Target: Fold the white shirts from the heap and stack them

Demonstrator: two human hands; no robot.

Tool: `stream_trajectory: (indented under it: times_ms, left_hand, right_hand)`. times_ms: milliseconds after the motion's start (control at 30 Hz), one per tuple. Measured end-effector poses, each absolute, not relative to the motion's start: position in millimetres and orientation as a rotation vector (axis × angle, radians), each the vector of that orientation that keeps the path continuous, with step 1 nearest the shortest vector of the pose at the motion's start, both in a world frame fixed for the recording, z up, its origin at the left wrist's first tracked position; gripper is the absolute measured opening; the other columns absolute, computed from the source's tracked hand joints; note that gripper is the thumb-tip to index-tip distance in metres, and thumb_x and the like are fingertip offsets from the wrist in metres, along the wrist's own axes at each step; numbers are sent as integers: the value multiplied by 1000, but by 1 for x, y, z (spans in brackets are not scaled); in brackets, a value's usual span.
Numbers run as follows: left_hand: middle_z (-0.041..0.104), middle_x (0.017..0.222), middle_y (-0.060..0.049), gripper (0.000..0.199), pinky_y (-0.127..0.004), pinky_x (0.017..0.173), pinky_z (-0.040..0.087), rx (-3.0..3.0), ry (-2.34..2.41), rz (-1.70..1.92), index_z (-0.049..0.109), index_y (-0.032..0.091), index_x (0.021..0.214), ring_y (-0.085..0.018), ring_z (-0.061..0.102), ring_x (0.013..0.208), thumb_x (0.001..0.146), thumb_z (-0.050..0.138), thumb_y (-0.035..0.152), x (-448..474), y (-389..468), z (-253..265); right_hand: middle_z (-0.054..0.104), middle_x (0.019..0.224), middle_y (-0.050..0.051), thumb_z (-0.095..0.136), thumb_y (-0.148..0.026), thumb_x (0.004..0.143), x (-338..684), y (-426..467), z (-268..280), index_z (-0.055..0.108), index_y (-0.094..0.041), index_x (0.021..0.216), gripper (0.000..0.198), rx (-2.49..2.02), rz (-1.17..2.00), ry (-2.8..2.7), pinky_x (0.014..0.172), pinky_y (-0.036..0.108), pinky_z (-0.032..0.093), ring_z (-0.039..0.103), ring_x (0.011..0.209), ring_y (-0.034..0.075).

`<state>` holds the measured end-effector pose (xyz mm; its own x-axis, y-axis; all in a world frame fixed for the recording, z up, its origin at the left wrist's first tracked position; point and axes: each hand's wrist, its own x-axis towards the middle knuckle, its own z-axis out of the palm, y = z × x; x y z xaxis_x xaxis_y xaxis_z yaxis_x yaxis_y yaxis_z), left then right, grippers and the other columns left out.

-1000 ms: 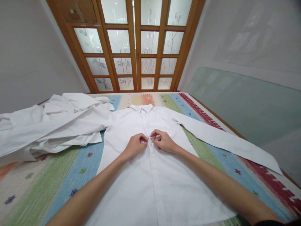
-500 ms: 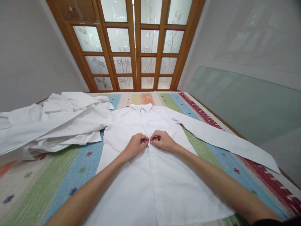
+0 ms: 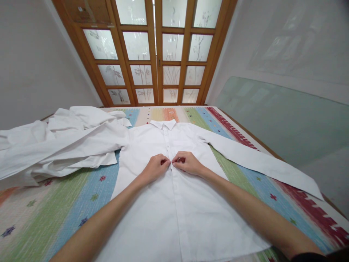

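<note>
A white button-up shirt (image 3: 147,218) lies face up, its collar (image 3: 163,124) pointing away from me. My left hand (image 3: 157,166) pinches the front placket at mid-chest from the left side. Opposite it, my right hand (image 3: 187,162) pinches the same placket, the two sets of fingertips almost touching. Whatever button sits between the fingers is hidden. Small buttons show on the placket above my hands, up to the collar. One sleeve (image 3: 261,162) stretches out to the right.
A heap of white garments (image 3: 62,142) lies on the left, against the shirt's left sleeve. Beneath everything is a striped, patterned cloth (image 3: 68,203). Wooden doors with frosted panes (image 3: 140,74) stand at the far end. A greenish glass panel (image 3: 283,120) leans along the right wall.
Both hands stay pinched at the same spot on the placket, with only a slight shift of the fingers. The whole view has moved a few pixels.
</note>
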<state>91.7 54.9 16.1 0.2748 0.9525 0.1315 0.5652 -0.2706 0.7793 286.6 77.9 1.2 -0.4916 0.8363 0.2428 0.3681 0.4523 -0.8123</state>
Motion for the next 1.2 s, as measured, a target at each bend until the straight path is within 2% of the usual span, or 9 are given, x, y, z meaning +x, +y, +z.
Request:
stream_trajectory:
  times_ms: [133,333,800,1000,1200]
  left_hand:
    - [68,71,-2,34,-27,69,43,1924,1348,812,68,20,65,-18,60,71,85,47,38,91,57,18]
    - [67,71,-2,19,-26,63,42,1966,1342,830,71,19,74,-17,58,66,76,61,35,91,55,16]
    - [65,70,-2,13,-26,62,42,1995,1373,824,68,18,72,-16,57,65,75,61,29,91,55,16]
    - [64,69,-3,19,-27,61,41,2006,1361,840,68,17,72,-16,57,63,76,61,34,89,55,14]
    - [64,68,-2,16,-26,61,42,2018,1378,850,68,17,73,-15,56,63,76,61,30,90,55,11]
  right_hand:
    - [66,77,2,66,-15,74,286,77,1,72,-16,79,8,-992,914,-2057,58,22,42,53,61,10]
    - [65,76,2,66,-16,75,287,78,0,73,-17,79,8,-984,900,-2070,59,22,42,54,62,11]
    - [66,75,2,66,-18,75,287,79,2,73,-17,79,9,-987,909,-2077,59,23,42,55,63,11]
    - [67,72,3,67,-23,76,283,77,6,73,-16,75,9,-1081,876,-2076,60,23,43,57,64,13]
    - [70,70,3,66,-17,74,279,77,12,73,-15,73,8,-1176,861,-2103,60,22,44,61,63,13]
